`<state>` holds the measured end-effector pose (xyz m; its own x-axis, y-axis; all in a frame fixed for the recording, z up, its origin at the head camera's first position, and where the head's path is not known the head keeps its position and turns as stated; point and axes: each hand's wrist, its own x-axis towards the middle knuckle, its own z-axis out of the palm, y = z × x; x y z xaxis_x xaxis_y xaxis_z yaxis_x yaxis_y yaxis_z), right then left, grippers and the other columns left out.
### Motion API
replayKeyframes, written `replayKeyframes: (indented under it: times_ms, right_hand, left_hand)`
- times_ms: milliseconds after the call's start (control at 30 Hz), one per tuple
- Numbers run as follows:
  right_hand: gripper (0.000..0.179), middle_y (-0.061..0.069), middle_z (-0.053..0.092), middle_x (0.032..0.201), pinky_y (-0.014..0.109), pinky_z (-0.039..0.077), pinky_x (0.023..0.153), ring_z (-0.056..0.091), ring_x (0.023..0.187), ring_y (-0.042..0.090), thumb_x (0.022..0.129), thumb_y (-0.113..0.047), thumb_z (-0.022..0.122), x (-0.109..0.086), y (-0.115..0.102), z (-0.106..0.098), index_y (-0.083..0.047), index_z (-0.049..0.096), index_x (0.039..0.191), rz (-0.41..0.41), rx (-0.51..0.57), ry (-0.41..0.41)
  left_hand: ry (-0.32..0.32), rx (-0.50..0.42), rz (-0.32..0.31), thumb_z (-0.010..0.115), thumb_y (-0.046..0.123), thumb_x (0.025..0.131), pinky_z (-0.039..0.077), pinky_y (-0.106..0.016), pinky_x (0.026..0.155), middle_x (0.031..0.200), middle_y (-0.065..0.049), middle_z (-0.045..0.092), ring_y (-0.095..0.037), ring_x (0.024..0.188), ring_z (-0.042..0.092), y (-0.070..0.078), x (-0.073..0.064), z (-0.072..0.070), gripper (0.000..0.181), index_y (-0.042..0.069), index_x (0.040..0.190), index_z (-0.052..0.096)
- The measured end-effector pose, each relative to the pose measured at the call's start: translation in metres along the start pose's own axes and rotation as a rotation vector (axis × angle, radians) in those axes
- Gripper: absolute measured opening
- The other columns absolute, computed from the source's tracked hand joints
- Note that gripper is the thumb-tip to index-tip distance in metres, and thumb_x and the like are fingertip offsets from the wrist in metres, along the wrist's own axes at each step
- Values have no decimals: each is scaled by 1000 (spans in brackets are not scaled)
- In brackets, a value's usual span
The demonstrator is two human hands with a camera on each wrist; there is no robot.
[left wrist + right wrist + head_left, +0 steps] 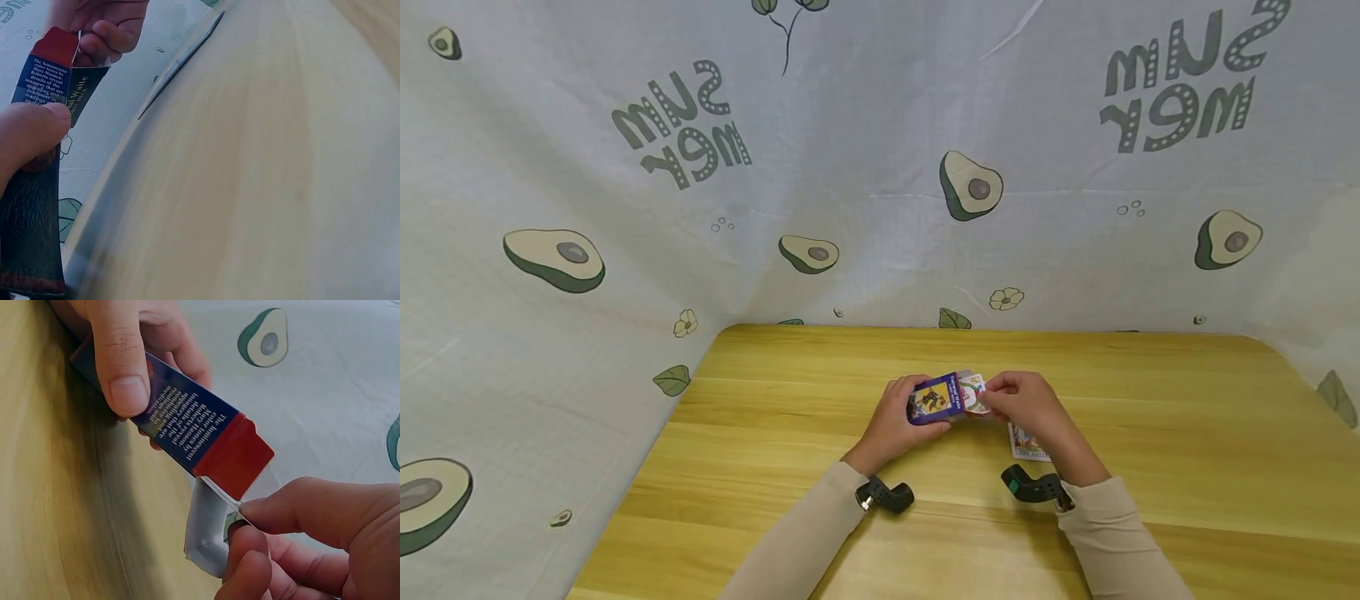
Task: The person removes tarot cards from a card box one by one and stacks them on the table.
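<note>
My left hand (891, 427) grips a blue tarot card box (932, 400), its thumb (31, 134) lying along the printed narrow side. The box's end is open towards the right, with a red side flap (240, 453) and a pale lid flap (209, 534) standing out. From that end sticks a white card (972, 392) with a green wreath picture. Thumb and fingers of my right hand (1028, 407) pinch the card's outer edge. How many cards they pinch, I cannot tell. Another picture card (1026, 446) lies on the table, partly hidden beneath the right forearm.
The wooden table (760, 433) stretches around both hands. Behind it hangs a pale cloth (865, 167) printed with avocados and lettering. A black wrist camera sits on the left wrist (891, 497) and another on the right wrist (1033, 486).
</note>
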<state>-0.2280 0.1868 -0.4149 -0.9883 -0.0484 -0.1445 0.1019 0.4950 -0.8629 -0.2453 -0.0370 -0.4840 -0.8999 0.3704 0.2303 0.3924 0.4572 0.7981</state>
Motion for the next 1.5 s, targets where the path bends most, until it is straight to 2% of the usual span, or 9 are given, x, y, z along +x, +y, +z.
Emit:
replayKeyframes:
  times_ms: [100, 567, 867, 1267, 1500]
  right_hand:
    - [24, 9, 65, 82, 37, 54, 70, 61, 74, 26, 91, -17, 66, -1, 1, -3, 4, 62, 101, 2, 2, 2]
    - [26, 8, 61, 80, 32, 51, 67, 56, 71, 21, 91, -17, 64, 0, 5, -17, 5, 60, 103, 21, -10, 6]
    - [26, 7, 60, 76, 28, 52, 63, 55, 69, 18, 90, -15, 65, -3, 6, -24, 7, 59, 103, 35, 24, 5]
    - [29, 6, 62, 81, 28, 51, 62, 56, 70, 17, 90, -15, 64, -3, 12, -33, 8, 59, 105, 47, 25, 23]
    - [28, 7, 62, 84, 32, 52, 67, 56, 72, 18, 90, -14, 62, -4, 12, -38, 8, 58, 106, 60, 36, 22]
  left_hand:
    - [5, 5, 9, 79, 45, 77, 41, -34, 92, 126, 2, 52, -14, 111, 44, 0, 0, 0, 73, 19, 137, 46]
    - [14, -15, 33, 80, 42, 77, 41, -34, 91, 126, 2, 54, -14, 109, 44, 0, 0, 0, 71, 20, 136, 47]
    - [19, -21, 24, 79, 43, 77, 41, -33, 90, 127, 3, 53, -14, 110, 44, -1, -2, 0, 71, 22, 137, 46]
    - [13, -44, 9, 78, 42, 79, 41, -34, 91, 129, 2, 52, -14, 112, 44, -1, -3, 0, 70, 21, 137, 46]
    - [14, -38, 20, 78, 42, 79, 41, -35, 93, 130, 2, 52, -15, 113, 44, -1, -3, 0, 70, 22, 137, 46]
